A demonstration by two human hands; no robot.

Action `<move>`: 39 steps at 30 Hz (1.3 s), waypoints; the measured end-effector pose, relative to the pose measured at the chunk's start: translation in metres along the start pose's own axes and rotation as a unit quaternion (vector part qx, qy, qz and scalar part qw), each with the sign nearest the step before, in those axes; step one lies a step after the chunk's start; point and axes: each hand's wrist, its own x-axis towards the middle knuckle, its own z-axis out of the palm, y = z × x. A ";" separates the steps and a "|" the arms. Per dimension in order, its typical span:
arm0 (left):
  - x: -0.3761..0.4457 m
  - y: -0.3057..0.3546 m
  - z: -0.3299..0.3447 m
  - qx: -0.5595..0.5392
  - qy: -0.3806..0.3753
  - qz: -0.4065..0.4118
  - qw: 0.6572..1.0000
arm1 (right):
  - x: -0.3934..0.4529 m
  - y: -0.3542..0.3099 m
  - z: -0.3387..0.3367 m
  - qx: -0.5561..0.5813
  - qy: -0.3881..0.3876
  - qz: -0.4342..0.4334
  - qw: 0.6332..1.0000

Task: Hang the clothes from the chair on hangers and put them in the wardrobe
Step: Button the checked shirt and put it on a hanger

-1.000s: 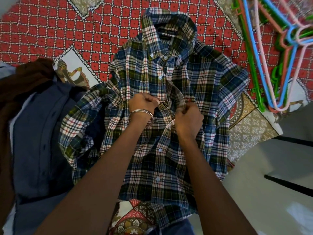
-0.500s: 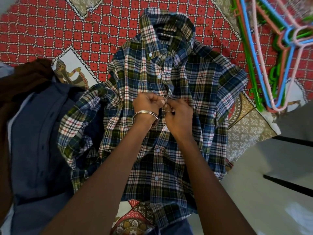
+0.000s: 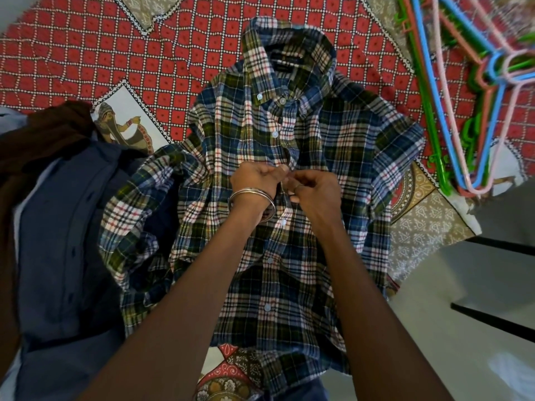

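The left hand [image 3: 254, 180], with a silver metal bangle [image 3: 251, 201] on its wrist, and the right hand [image 3: 314, 192] meet at the middle of the front placket of a blue, green and white plaid button-up shirt [image 3: 333, 146]. Both have their fingers curled, pinching the two edges of the cloth together at one button spot; whether that button is going in or coming out cannot be told. The shirt lies face up and spread flat on a bed under a red patterned bedspread [image 3: 86, 59], collar away from the person, its white buttons below the hands looking done up.

The step in hand seems to be preparing the shirt at its placket, before any hanger goes in. The next move probably calls for reaching to the bundle of green, blue and pink plastic hangers [image 3: 451, 111], lying well apart at the shirt's right, and slipping one into the shoulders through the collar.

A dark navy garment [image 3: 63, 233] and a brown garment [image 3: 34, 140] lie heaped at the left, waiting. No wardrobe is in view.
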 end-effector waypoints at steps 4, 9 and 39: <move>0.001 0.004 -0.002 0.026 -0.015 0.003 1.000 | 0.002 0.002 0.001 0.003 -0.006 -0.002 1.000; 0.004 0.005 0.000 0.017 0.023 -0.002 1.000 | 0.003 0.001 0.004 0.033 -0.033 -0.003 0.999; 0.074 0.048 -0.162 0.311 0.335 -0.053 0.888 | 0.032 -0.005 -0.129 -0.220 0.340 0.083 0.910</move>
